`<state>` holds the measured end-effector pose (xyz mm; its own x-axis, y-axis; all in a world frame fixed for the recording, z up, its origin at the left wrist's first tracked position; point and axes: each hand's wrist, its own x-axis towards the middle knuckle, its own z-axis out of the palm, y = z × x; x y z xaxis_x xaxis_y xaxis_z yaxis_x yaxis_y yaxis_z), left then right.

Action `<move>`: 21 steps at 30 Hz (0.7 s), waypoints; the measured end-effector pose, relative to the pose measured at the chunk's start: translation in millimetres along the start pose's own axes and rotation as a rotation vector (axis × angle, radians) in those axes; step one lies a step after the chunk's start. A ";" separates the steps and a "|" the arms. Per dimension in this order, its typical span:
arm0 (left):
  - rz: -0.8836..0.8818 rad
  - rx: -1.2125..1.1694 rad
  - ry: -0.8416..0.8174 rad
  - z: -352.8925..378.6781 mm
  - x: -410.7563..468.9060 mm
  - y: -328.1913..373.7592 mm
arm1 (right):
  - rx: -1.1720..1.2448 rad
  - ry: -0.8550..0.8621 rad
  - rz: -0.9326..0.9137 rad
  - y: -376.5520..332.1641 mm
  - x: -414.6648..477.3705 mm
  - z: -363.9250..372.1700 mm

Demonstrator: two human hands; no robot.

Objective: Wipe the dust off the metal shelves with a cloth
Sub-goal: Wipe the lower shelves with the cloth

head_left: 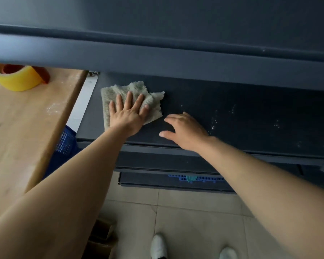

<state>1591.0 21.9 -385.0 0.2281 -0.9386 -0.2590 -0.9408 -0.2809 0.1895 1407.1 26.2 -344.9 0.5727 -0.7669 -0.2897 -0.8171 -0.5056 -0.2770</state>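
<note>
Left hand [128, 111], fingers flat, presses the cloth [112, 96] at centre-left of frame; dust specks [214, 120] lie rightward on the metal shelf [260, 101], beyond the empty, relaxed right hand [185, 130].

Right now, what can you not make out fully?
All in the head view:
The shelf under the cloth: covered by it and the left hand.
Back of this shelf: hidden by the upper shelf.
Yellow tape roll: top hidden by it too.
Blue basket below: only a strip shows between shelves.
White shoes: cut off by the bottom edge.
</note>
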 end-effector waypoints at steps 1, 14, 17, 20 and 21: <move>0.042 0.013 0.012 3.6 -1.5 11.0 | -0.006 0.028 0.011 5.2 -1.1 -3.6; 0.320 0.048 0.010 36.3 -39.8 110.7 | -0.131 0.221 0.187 73.4 -49.1 -11.7; 0.284 0.061 -0.002 32.6 -48.3 87.5 | -0.122 0.117 0.172 78.4 -61.7 -1.0; 0.131 0.036 0.029 30.2 -61.5 47.0 | -0.114 0.050 0.174 87.3 -72.9 6.2; 0.079 0.028 0.033 29.7 -66.1 38.1 | -0.098 0.049 0.180 90.4 -76.3 6.8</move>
<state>1532.6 79.2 -388.8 0.1608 -0.9637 -0.2129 -0.9628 -0.2007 0.1809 1290.0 41.7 -354.1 0.4153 -0.8653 -0.2806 -0.9097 -0.3930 -0.1343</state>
